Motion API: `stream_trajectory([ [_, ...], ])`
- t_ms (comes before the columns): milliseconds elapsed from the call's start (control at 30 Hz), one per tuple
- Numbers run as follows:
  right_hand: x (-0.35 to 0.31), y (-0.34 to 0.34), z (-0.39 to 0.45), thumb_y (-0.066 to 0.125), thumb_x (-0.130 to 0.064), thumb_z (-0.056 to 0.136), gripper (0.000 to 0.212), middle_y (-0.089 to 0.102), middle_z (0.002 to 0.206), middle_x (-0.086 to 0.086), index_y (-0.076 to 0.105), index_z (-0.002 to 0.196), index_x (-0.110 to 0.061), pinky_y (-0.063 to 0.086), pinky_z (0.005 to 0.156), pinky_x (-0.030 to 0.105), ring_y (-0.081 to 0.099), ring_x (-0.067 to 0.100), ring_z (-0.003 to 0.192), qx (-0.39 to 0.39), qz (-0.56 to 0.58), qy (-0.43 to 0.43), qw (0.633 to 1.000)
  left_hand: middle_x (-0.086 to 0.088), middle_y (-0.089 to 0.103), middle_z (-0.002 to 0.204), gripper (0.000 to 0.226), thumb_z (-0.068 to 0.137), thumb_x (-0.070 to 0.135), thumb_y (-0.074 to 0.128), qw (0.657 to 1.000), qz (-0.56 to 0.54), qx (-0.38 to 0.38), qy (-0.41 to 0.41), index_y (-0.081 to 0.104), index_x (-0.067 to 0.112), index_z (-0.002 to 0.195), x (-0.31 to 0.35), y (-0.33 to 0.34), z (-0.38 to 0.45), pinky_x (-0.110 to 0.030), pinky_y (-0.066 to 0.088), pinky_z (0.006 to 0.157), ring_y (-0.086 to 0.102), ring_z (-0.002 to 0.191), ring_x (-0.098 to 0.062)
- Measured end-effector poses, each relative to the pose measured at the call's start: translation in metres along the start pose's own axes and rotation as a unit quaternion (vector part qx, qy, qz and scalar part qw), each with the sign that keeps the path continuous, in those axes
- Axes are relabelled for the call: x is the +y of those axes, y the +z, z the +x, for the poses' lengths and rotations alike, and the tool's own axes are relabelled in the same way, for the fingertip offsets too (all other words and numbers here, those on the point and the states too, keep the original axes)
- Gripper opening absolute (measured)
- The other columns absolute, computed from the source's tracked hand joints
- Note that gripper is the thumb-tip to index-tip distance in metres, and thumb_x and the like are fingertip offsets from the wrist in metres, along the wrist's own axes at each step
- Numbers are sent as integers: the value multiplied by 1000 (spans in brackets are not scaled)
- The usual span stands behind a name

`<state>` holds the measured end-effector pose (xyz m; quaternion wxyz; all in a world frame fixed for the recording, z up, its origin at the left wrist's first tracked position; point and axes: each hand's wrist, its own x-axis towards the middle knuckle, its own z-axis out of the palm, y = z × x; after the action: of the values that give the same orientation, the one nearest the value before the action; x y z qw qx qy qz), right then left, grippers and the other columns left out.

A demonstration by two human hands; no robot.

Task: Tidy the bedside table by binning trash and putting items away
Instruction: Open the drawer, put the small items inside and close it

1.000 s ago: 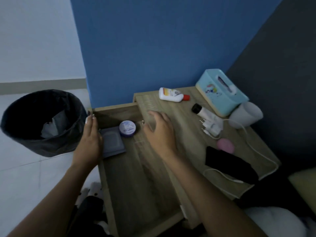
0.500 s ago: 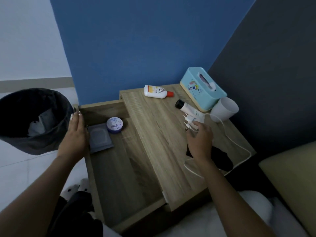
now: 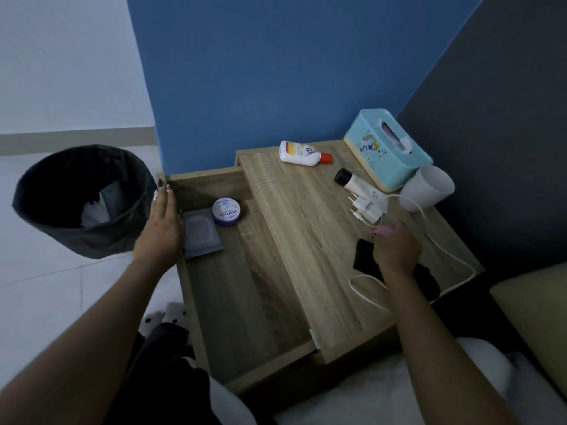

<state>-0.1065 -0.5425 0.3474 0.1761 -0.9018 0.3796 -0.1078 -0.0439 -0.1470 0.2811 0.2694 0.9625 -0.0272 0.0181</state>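
Head view: your right hand curls its fingers onto the small pink object at three o'clock on the tabletop; it's probably light, so pinch its sides. Your left hand, fingers straight and together, rests on the drawer edge.

A second ago the right hand lay at the bedside table's left edge, beside the open drawer. It has since crossed to the table's right side, passing the white charger plug half a second ago. Now its fingers curl round the small pink object beside the black phone.
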Motion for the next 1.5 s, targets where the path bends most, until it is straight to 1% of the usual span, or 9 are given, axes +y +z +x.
stream_trajectory([
  [167, -7, -6, -11, 63, -24, 86, 35, 66, 107, 23, 58, 109, 2, 48, 80, 38, 62, 37, 97, 39, 34, -19, 998, -15, -2, 160, 57, 101, 16, 29, 1000, -7, -6, -3, 3, 3, 150, 3, -1, -1, -45, 20, 117, 3, 148, -29],
  [367, -64, -19, -38, 70, -35, 82, 54, 64, 125, 6, 54, 130, -14, 54, 93, 44, 61, 23, 112, 73, 176, -93, 977, -14, -2, 160, 57, 101, 17, 28, 1000, -8, -2, -6, 3, 4, 150, 3, 0, -1, -43, 19, 119, 1, 148, -27],
  [567, -146, 6, -110, 70, -35, 82, 48, 65, 117, -5, 54, 126, -25, 53, 88, 34, 61, 16, 105, -61, 235, -213, 946, -12, -1, 160, 56, 101, 18, 27, 1000, -18, 6, -10, 4, 5, 151, 6, -1, -2, -42, 20, 118, 4, 148, -26],
  [667, -160, 41, -147, 71, -32, 82, 39, 65, 113, -1, 54, 116, -22, 45, 72, 20, 60, 18, 101, -126, 208, -256, 936, -11, -2, 160, 56, 101, 18, 26, 1000, -12, 10, -13, 4, 5, 151, 6, 0, -2, -40, 21, 118, 3, 148, -24],
  [767, -158, 79, -165, 72, -28, 82, 35, 63, 111, 5, 51, 108, -18, 36, 62, 13, 60, 19, 97, -155, 179, -244, 941, -10, -3, 160, 56, 101, 17, 26, 1000, -10, 13, -10, 4, 4, 151, 6, 0, -1, -39, 21, 118, 3, 148, -24],
  [900, -147, 129, -165, 69, -26, 84, 35, 65, 109, 11, 48, 109, -13, 52, 71, 33, 64, 26, 99, -181, 131, -177, 958, -10, -2, 161, 56, 101, 16, 28, 1000, -12, 19, -4, 5, 4, 150, 5, 0, -1, -38, 23, 117, 4, 148, -24],
  [1000, -140, 156, -160, 69, -21, 84, 32, 67, 108, 16, 47, 104, -12, 55, 79, 40, 65, 32, 101, -183, 115, -148, 965, -10, -2, 160, 56, 100, 14, 28, 1000, -14, 24, -2, 5, 4, 150, 4, 2, -1, -37, 22, 118, 4, 148, -23],
  [1300, -140, 198, -150, 66, -22, 86, 24, 67, 101, 17, 50, 99, -10, 52, 77, 39, 64, 33, 96, -173, 92, -160, 967, -11, -1, 160, 57, 100, 14, 29, 999, -21, 35, 4, 3, 4, 150, 0, 5, 1, -34, 19, 120, 3, 149, -21],
  [1500, -142, 207, -145, 55, -20, 95, 20, 67, 106, 16, 56, 110, -7, 49, 78, 34, 64, 29, 100, -178, 73, -182, 964, -11, -1, 160, 57, 100, 13, 29, 999, -28, 37, 7, 3, 4, 150, 0, 6, 2, -35, 20, 119, 4, 149, -22],
])
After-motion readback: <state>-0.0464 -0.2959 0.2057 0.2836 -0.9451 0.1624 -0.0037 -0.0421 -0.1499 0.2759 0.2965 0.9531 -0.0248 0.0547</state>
